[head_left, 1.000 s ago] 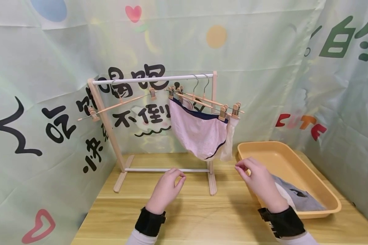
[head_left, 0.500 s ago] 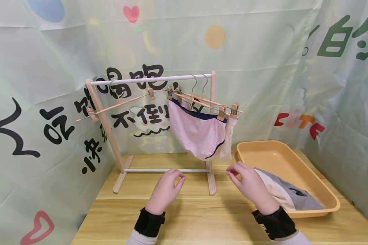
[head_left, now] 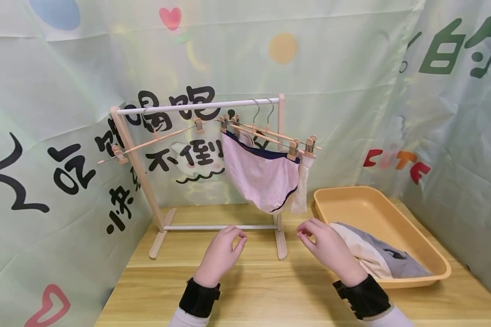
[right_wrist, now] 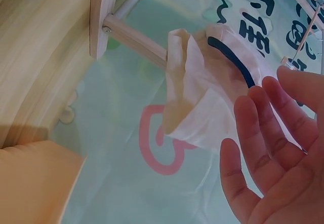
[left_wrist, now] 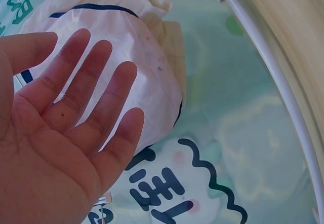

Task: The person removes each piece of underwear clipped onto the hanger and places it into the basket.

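Both hands hover over the wooden table in the head view, holding nothing. My left hand (head_left: 218, 256) is before the rack's lower bar; in the left wrist view its fingers (left_wrist: 109, 89) are spread and slightly bent. My right hand (head_left: 329, 250) is between the rack and the basin, its fingers (right_wrist: 250, 143) loosely bent in the right wrist view. Pink underpants (head_left: 263, 177) with navy trim hang from a clip hanger (head_left: 262, 134) on the rack's right side. Behind them hangs a cream garment (head_left: 302, 193), partly hidden, on another hanger.
The wooden rack (head_left: 204, 107) has a white top rail. A bare clip hanger (head_left: 163, 137) hangs at its left. At right, an orange basin (head_left: 362, 200) contains grey cloth (head_left: 409, 268) and cream cloth (head_left: 364, 250). A printed curtain (head_left: 343, 91) surrounds the table (head_left: 262, 295).
My right hand has moved left, away from over the basin, uncovering more of the cream cloth. My left hand stays nearly still. The head view has shifted slightly; the hung garments look unchanged.
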Action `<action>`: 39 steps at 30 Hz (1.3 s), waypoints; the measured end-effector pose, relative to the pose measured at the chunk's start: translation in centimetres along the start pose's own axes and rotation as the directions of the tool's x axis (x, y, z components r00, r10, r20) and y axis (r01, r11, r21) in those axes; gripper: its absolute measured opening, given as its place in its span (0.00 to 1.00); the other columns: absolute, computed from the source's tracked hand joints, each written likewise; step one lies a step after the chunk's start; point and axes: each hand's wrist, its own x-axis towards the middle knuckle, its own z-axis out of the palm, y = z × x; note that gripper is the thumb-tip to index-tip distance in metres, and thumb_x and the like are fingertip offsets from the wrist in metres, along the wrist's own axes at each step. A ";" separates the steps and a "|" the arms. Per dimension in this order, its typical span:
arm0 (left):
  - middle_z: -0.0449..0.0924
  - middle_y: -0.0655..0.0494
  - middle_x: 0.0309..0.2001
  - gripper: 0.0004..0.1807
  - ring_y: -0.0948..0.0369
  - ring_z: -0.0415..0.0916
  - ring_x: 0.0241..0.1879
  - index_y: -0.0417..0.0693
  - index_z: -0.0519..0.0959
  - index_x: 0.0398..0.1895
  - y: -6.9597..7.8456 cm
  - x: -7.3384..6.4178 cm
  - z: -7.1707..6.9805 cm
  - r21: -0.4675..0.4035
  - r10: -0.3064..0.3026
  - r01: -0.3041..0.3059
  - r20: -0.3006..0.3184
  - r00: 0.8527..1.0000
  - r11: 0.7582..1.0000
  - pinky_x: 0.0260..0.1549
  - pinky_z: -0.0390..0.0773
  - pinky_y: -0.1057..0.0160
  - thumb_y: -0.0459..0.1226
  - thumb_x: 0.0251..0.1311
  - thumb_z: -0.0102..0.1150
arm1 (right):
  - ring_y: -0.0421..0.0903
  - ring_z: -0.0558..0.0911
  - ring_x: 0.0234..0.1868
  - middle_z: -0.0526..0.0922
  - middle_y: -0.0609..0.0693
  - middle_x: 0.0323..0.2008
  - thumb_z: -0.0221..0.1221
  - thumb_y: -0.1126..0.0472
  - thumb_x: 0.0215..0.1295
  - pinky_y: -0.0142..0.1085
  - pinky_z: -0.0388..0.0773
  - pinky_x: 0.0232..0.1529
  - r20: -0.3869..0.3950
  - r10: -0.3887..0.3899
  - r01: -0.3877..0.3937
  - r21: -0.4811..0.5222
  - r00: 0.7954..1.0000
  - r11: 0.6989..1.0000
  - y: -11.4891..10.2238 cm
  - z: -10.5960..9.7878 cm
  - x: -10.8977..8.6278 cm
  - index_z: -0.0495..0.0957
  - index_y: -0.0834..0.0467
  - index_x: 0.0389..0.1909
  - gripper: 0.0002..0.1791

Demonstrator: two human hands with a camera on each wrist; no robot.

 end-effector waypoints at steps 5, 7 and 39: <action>0.81 0.60 0.38 0.04 0.62 0.76 0.40 0.52 0.81 0.36 0.0 -0.1 0.2 -0.002 0.005 -0.005 -0.003 1.000 1.000 0.40 0.81 0.57 0.40 0.63 0.58 | 0.39 0.78 0.31 0.80 0.43 0.29 0.67 0.60 0.55 0.40 0.81 0.30 0.015 -0.029 0.028 0.004 0.999 1.000 0.0 0.3 -0.1 0.79 0.51 0.31 0.05; 0.81 0.60 0.38 0.04 0.62 0.76 0.40 0.52 0.81 0.36 0.0 -0.1 0.2 -0.005 0.007 -0.007 -0.002 1.000 1.000 0.40 0.81 0.57 0.40 0.63 0.58 | 0.39 0.78 0.31 0.80 0.43 0.28 0.67 0.59 0.55 0.40 0.81 0.29 0.021 -0.040 0.040 0.001 0.999 0.999 -0.1 0.4 -0.1 0.79 0.51 0.31 0.05; 0.81 0.59 0.38 0.06 0.61 0.76 0.41 0.51 0.81 0.36 1.2 -0.4 2.1 0.027 0.037 -0.036 -0.030 0.999 0.999 0.41 0.81 0.56 0.41 0.61 0.60 | 0.39 0.77 0.28 0.79 0.44 0.27 0.68 0.59 0.54 0.37 0.79 0.27 0.052 -0.085 0.086 -0.018 0.995 0.996 -0.4 1.5 -0.8 0.80 0.50 0.30 0.06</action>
